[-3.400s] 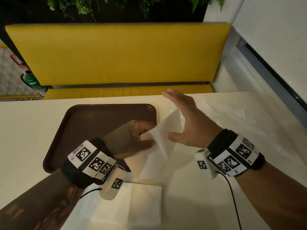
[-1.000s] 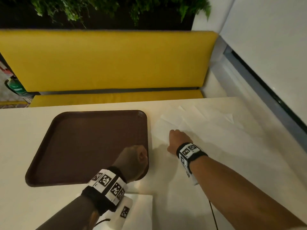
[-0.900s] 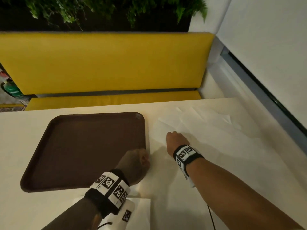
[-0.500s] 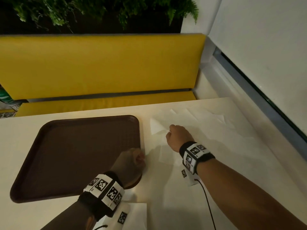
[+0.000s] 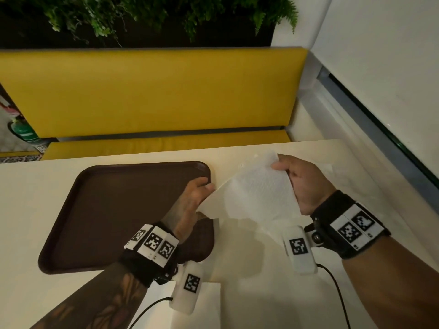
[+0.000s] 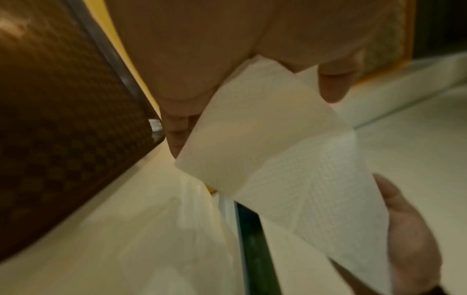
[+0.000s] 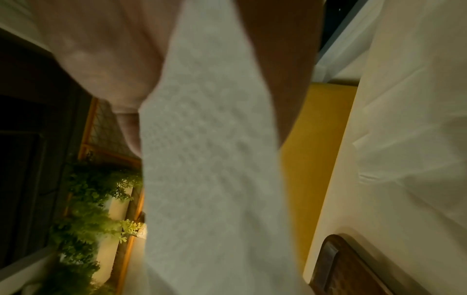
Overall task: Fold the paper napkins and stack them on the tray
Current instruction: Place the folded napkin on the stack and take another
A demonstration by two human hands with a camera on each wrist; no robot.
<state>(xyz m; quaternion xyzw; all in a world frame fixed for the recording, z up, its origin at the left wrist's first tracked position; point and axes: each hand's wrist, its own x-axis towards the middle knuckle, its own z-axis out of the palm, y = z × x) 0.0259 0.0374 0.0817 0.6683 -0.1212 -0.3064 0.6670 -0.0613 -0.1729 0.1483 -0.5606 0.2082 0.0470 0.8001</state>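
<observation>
So right in the middle of the head view there's a white embossed paper napkin [image 5: 257,195] held up off the cream table [image 5: 35,203] between both hands. The left hand [image 5: 190,205] sits at the napkin's left edge, over the right rim of the tray, with thumb and fingers pinching the paper, and the left wrist view shows that pinch up close with the sheet curling away toward the lower right. The right hand [image 5: 306,184] has the napkin's upper right corner nipped between thumb and curled fingers, a bit higher in the frame than the left one. The napkin sags between them, bottom edge hanging just above the tabletop. The brown tray [image 5: 114,210] takes up centre left of the frame and nothing is lying on it. More flat napkins [image 5: 332,168] are spread on the table behind the right hand, pretty washed out so hard to count. Another white sheet [image 5: 213,305] lies at the bottom edge near the left wrist. Yellow bench [image 5: 152,91] runs across the upper half, green plants [image 5: 142,13] along the top.
</observation>
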